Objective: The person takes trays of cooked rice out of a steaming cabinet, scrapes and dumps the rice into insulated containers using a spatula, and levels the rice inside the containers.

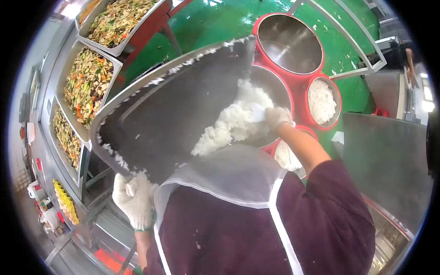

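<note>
A large dark rectangular pan (169, 105) is tilted over a red-rimmed steel pot (271, 87). White cooked rice (229, 120) is heaped at the pan's low end, and grains cling to its rim. My left hand (134, 195), in a white knit glove, is closed on the pan's near corner. My right hand (278, 120), also gloved, grips a white scraper (258, 113) that touches the rice; its handle is hidden in the hand. Part of the pot is hidden behind the pan and the rice.
An open red-rimmed pot (293, 43) stands beyond; two smaller pots hold rice (321, 101). Along the left stand several steel trays of mixed vegetables (89, 82). A steel table (385, 160) is at the right, and a metal frame (366, 68) stands on the green floor (206, 23).
</note>
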Demonstrator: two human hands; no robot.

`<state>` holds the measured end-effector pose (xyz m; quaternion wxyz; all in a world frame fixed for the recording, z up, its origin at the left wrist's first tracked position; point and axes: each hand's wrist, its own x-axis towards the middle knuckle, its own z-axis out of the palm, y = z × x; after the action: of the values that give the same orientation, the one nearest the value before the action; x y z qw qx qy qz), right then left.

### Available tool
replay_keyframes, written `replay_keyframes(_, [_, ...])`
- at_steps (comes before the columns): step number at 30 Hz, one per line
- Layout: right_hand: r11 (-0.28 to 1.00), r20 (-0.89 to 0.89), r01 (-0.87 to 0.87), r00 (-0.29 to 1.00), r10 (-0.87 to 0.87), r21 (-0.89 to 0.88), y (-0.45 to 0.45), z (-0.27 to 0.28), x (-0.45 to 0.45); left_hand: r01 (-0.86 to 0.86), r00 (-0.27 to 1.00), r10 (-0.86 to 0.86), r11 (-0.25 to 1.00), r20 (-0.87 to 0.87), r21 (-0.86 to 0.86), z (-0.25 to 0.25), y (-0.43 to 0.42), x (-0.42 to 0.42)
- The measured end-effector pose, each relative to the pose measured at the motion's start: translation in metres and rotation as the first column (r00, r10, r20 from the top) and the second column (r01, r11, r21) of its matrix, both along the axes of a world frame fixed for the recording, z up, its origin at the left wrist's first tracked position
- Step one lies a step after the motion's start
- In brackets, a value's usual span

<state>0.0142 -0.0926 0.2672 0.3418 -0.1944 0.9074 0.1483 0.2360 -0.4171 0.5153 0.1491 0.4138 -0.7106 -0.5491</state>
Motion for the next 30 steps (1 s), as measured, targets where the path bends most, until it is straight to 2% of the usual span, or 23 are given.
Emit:
replay_keyframes(2, [0.970,-0.022,0.240,0.970,-0.241,-0.030,0.022,0.012,0.011,-0.039,0.999,0.040,0.998,0.017,-0.055,0.003,0.005,-0.005])
replay_keyframes(5, [0.958,-0.022,0.281,0.959,-0.283,-0.054,0.036,0.033,0.011,-0.082,0.997,0.080,0.992,-0.023,-0.099,-0.004,0.001,0.004])
replay_keyframes(8, [0.986,0.013,0.150,0.989,-0.150,-0.076,0.015,0.099,0.010,-0.181,0.981,0.188,0.974,-0.039,0.137,0.003,0.006,0.004])
replay_keyframes(10, [0.990,-0.027,-0.031,0.999,0.028,-0.137,-0.017,0.123,0.016,-0.168,0.985,0.170,0.983,-0.017,0.070,0.002,0.008,0.005])
replay_keyframes(11, [0.972,0.029,-0.122,0.991,0.130,-0.202,-0.040,0.147,0.021,-0.163,0.986,0.164,0.986,-0.008,0.035,0.002,0.009,0.006])
replay_keyframes(13, [0.872,-0.008,-0.314,0.942,0.336,-0.375,-0.076,0.132,0.038,-0.131,0.991,0.130,0.991,-0.029,-0.020,0.006,0.017,-0.001])
replay_keyframes(14, [0.858,0.108,-0.311,0.917,0.383,-0.408,-0.097,0.154,0.047,-0.118,0.993,0.116,0.992,-0.037,-0.049,0.007,0.020,-0.002])
replay_keyframes(15, [0.802,0.036,-0.480,0.850,0.525,-0.356,-0.116,0.135,0.060,-0.070,0.997,0.069,0.997,-0.035,-0.037,0.007,0.018,0.001])
replay_keyframes(18, [0.766,0.046,-0.602,0.779,0.626,-0.228,-0.133,0.097,0.071,-0.084,0.996,0.081,0.991,0.031,0.101,0.017,0.029,0.000])
replay_keyframes(19, [0.795,-0.046,-0.535,0.836,0.546,-0.286,-0.127,0.074,0.065,-0.012,0.999,0.015,0.998,0.050,-0.054,0.008,0.029,0.008])
replay_keyframes(20, [0.799,0.063,-0.558,0.810,0.584,-0.224,-0.124,0.069,0.049,0.057,0.996,-0.042,0.977,0.076,-0.206,-0.001,0.028,0.015])
replay_keyframes(21, [0.721,-0.065,-0.693,0.718,0.693,0.026,-0.114,0.058,0.047,0.069,0.987,-0.032,0.969,0.158,-0.238,0.007,0.037,0.013])
replay_keyframes(22, [0.826,0.129,-0.560,0.825,0.550,0.065,-0.110,0.032,0.030,0.080,0.988,-0.042,0.964,0.149,-0.255,0.007,0.037,0.014])
replay_keyframes(24, [0.651,0.136,-0.692,0.711,0.690,0.311,-0.061,-0.021,0.019,0.127,0.987,-0.091,0.950,0.136,-0.286,0.009,0.032,0.022])
replay_keyframes(25, [0.788,0.095,-0.408,0.906,0.413,0.461,-0.011,-0.146,0.001,0.160,0.984,-0.127,0.940,0.127,-0.301,0.011,0.027,0.027])
replay_keyframes(26, [0.933,0.025,-0.179,0.983,0.180,0.313,0.010,-0.105,-0.006,0.106,0.992,-0.083,0.957,0.095,-0.271,0.013,0.024,0.028])
replay_keyframes(27, [0.987,0.006,0.073,0.997,-0.074,0.144,0.023,-0.038,-0.008,0.056,0.997,-0.040,0.970,0.072,-0.237,0.016,0.022,0.028])
replay_keyframes(29, [0.985,-0.002,0.166,0.986,-0.167,-0.052,0.034,0.023,0.004,0.007,0.998,0.004,0.989,0.069,-0.150,0.026,0.018,0.026])
replay_keyframes(30, [0.966,-0.006,0.212,0.977,-0.215,-0.148,0.038,0.051,0.006,0.016,0.998,-0.004,0.981,0.060,-0.195,0.025,0.013,0.026])
